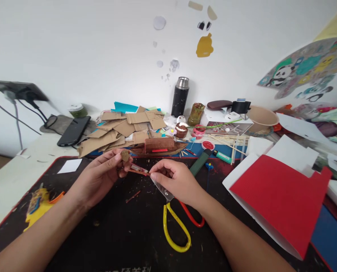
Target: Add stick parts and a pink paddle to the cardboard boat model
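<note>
Between my two hands, above the dark mat, is a small narrow reddish-brown strip [139, 170] with a pale patterned middle. My right hand [178, 179] pinches its right end between thumb and fingers. The fingers of my left hand [100, 173] are closed at its left end, and a small brown piece [125, 155] shows at that thumb and forefinger. Beneath my right hand lie scissors [167, 194] with one yellow and one red handle, partly covered by it. Just beyond the hands sits a brown model boat [159, 145] with a rounded cabin.
Cut cardboard pieces [125, 128] are heaped behind the left hand. A black thermos [180, 97] stands by the wall. Red paint [208, 146], a green lighter [223, 157] and thin sticks lie behind the right hand. Folded red card [281, 200] is at right, a phone [74, 131] at left.
</note>
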Tool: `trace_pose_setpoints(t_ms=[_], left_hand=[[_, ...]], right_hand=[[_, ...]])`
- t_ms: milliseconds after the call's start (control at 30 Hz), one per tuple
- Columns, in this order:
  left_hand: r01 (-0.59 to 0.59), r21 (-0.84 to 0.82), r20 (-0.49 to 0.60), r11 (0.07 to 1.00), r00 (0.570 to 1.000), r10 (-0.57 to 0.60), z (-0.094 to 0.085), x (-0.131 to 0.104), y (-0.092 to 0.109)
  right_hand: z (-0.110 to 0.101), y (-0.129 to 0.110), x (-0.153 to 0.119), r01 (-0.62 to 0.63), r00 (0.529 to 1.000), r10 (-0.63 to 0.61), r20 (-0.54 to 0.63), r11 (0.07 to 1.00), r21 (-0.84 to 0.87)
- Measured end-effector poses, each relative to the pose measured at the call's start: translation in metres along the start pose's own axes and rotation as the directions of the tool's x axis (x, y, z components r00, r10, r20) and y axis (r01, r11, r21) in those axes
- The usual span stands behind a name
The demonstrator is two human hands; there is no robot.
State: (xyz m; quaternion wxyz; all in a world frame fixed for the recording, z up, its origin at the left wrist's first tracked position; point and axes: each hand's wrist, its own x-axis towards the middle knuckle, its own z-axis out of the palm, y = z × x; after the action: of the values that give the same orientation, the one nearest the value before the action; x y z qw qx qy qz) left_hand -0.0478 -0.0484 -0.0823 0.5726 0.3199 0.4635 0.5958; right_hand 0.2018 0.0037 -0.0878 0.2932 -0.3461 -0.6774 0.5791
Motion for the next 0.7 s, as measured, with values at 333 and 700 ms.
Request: trace_pose_setpoints(t_ms=[333,700], left_hand=[[0.006,0.031,0.057,1.000,0.998,-0.008,0.0030,-0.0027,-0.0009],[0.044,0.018,0.030,0.999,0.999,-0.044,0.0043,-0.0029,-0.0046]], right_hand=[[-0.0028,0.0074,0.0037,0.001,0.998,0.005,-0.069,0.996,0.092],[-0.0037,0.0083,0.0048,-0.025,0.998,0.038,-0.052,0.977,0.213]])
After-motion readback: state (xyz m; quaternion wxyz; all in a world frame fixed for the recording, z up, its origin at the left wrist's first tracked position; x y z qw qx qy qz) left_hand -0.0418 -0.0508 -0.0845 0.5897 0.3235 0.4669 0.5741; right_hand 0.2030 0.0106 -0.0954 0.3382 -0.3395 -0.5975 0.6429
